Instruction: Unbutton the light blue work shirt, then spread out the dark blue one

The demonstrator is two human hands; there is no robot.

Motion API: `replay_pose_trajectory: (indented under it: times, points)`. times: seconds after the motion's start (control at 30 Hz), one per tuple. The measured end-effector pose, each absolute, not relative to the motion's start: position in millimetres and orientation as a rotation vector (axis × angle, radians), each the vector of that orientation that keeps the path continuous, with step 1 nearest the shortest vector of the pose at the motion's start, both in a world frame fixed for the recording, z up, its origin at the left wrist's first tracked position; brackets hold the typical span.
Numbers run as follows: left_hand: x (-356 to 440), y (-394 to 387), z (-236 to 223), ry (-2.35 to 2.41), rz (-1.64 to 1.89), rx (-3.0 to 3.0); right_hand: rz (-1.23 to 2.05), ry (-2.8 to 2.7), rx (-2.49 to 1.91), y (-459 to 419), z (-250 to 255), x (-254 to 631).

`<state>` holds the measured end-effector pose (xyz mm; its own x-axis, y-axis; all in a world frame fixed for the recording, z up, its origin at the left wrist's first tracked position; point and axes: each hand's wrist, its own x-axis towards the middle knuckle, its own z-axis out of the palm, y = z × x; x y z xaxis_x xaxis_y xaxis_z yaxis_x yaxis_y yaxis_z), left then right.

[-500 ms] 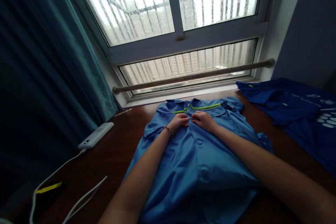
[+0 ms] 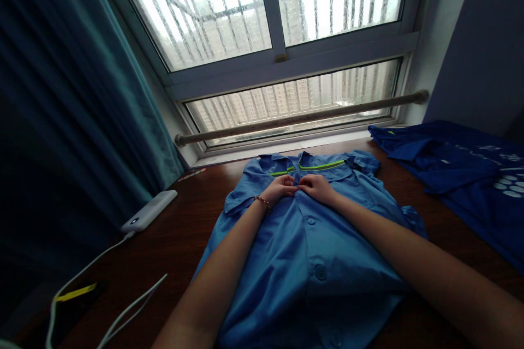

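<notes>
A light blue short-sleeved work shirt (image 2: pixel 270 262) lies spread on the table, its collar toward the window and yellow-green stripes across the chest. At the upper front placket, my left hand (image 2: pixel 280 188) pinches the cloth from one side. My right hand (image 2: pixel 317 187) grips the facing edge, its fingertips touching or nearly touching those of the left. Whatever small part sits between the fingertips is hidden. Below the hands, a shirt button (image 2: pixel 311 221) and a larger-looking button (image 2: pixel 320 272) show on the placket.
A darker blue garment (image 2: pixel 462 169) with white print lies at the right. To the left, a white power bank (image 2: pixel 150 211) has a white cable (image 2: pixel 88 268) plugged in. A yellow strip (image 2: pixel 76 293) lies near the cable. A rail (image 2: pixel 303 120) crosses before the window; a curtain (image 2: pixel 123 98) hangs left.
The fingertips of both hands have shifted slightly and drawn closer together at the placket. The collar opening looks a little different. The shirt otherwise stays in place.
</notes>
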<state>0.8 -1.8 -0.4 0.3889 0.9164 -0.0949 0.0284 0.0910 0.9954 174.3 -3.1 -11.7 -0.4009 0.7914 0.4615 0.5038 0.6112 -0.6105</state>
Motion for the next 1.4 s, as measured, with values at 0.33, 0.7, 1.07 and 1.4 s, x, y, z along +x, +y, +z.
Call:
replay_pose_trajectory:
  times: [0.33,0.7,1.07,1.4]
  points:
    - [5.1,-1.1,2.0,0.998,0.810,1.340,0.806,-1.961,-1.046,1.4,-13.4,170.8]
    - [8.1,-1.3,4.1,0.965,0.750,1.493,0.834,-1.850,-1.212,2.2,-15.1,164.8]
    - [-2.2,-1.0,0.7,0.938,0.769,1.370,0.537,-1.981,-1.103,-14.7,-8.0,166.6]
    - [-6.9,-4.1,5.4,0.788,0.717,1.291,0.332,-1.951,-1.145,-14.4,-12.0,163.0]
